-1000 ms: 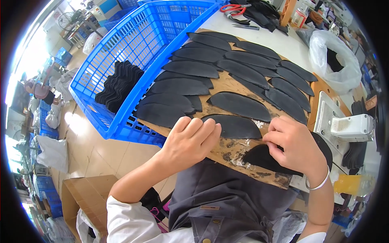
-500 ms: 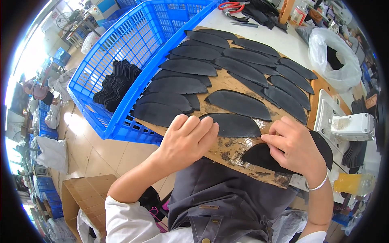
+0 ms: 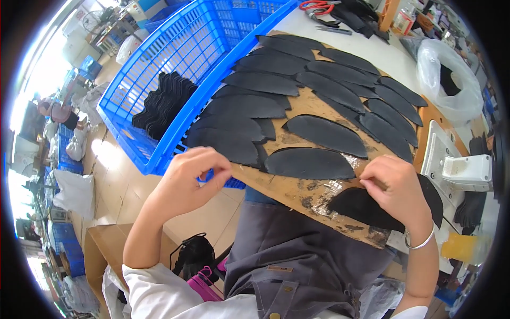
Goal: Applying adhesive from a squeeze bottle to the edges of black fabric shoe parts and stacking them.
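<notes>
A brown, stained board (image 3: 276,187) carries several thin black half-moon pieces, some overlapping in rows. My left hand (image 3: 186,181) is at the board's near left edge, thumb and fingertips pinched together beside the lowest black piece (image 3: 226,144) of the left row. Whether anything is between those fingertips cannot be seen. To the right of a flat half-moon piece (image 3: 309,163), my right hand (image 3: 396,186) has its fingers curled and pinched. It hovers over or touches a matte black piece (image 3: 350,208) at the near right, partly covering it; what the fingers hold is hidden.
Left of the board stands a blue plastic crate (image 3: 159,154) with a stack of wavy black pieces (image 3: 162,103). Red-handled scissors (image 3: 317,6) lie at the back. A white machine part (image 3: 467,170), a clear plastic bag (image 3: 449,80) and a yellow bottle (image 3: 459,247) are on the right.
My left hand has moved left, from the near middle half-moon piece to the board's left edge, uncovering that piece. My right hand stays near the same spot. The view has shifted slightly.
</notes>
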The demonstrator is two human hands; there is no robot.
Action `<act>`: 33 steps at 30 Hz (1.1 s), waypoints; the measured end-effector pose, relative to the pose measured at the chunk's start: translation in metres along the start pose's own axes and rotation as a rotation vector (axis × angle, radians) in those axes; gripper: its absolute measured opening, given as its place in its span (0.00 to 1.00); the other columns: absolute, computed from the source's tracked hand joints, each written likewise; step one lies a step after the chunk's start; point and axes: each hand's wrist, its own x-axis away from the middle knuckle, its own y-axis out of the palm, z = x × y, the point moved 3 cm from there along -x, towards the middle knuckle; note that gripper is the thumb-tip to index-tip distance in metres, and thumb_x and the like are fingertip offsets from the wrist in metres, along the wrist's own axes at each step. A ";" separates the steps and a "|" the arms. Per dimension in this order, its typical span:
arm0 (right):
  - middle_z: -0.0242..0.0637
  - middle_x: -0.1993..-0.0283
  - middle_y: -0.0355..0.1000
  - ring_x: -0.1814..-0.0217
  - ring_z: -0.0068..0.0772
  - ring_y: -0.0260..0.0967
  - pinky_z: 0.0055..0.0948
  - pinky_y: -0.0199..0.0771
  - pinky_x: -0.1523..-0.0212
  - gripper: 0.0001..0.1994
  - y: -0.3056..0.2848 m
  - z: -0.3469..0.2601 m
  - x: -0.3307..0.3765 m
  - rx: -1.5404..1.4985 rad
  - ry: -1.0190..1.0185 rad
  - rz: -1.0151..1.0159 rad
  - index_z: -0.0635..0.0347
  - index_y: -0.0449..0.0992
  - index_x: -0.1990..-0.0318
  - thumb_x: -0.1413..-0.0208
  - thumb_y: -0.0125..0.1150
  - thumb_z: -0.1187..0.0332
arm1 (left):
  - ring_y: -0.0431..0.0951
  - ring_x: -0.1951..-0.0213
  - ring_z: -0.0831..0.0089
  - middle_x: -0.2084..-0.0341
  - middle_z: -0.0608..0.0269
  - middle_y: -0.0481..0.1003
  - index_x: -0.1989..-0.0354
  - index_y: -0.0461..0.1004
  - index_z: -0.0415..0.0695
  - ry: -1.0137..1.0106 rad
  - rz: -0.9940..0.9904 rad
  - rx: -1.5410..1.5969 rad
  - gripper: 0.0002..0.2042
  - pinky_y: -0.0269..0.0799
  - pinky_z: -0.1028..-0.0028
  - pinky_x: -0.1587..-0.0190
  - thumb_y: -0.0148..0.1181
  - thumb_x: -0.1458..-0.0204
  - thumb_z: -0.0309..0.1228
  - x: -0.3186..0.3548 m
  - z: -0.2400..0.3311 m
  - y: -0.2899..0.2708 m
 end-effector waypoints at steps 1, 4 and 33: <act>0.35 0.75 0.69 0.72 0.37 0.69 0.30 0.69 0.71 0.05 0.000 0.002 0.001 -0.011 0.089 0.026 0.62 0.72 0.75 0.60 0.63 0.77 | 0.71 0.77 0.71 0.80 0.62 0.71 0.73 0.73 0.40 -0.060 -0.179 0.049 0.02 0.66 0.74 0.75 0.61 0.54 0.23 0.006 -0.004 0.001; 0.37 0.75 0.69 0.71 0.39 0.70 0.32 0.69 0.69 0.08 -0.002 0.004 0.005 -0.027 0.188 0.120 0.62 0.68 0.74 0.59 0.63 0.79 | 0.73 0.77 0.68 0.82 0.60 0.73 0.73 0.74 0.39 -0.260 -0.498 0.096 0.07 0.68 0.72 0.73 0.61 0.51 0.30 0.022 -0.016 0.001; 0.50 0.52 0.67 0.51 0.50 0.65 0.42 0.63 0.47 0.11 -0.040 -0.018 0.142 0.067 0.026 0.019 0.67 0.66 0.54 0.45 0.45 0.82 | 0.74 0.79 0.72 0.74 0.57 0.73 0.57 0.69 0.37 -1.591 -0.366 0.369 0.18 0.71 0.71 0.80 0.63 0.58 0.25 0.346 -0.213 0.133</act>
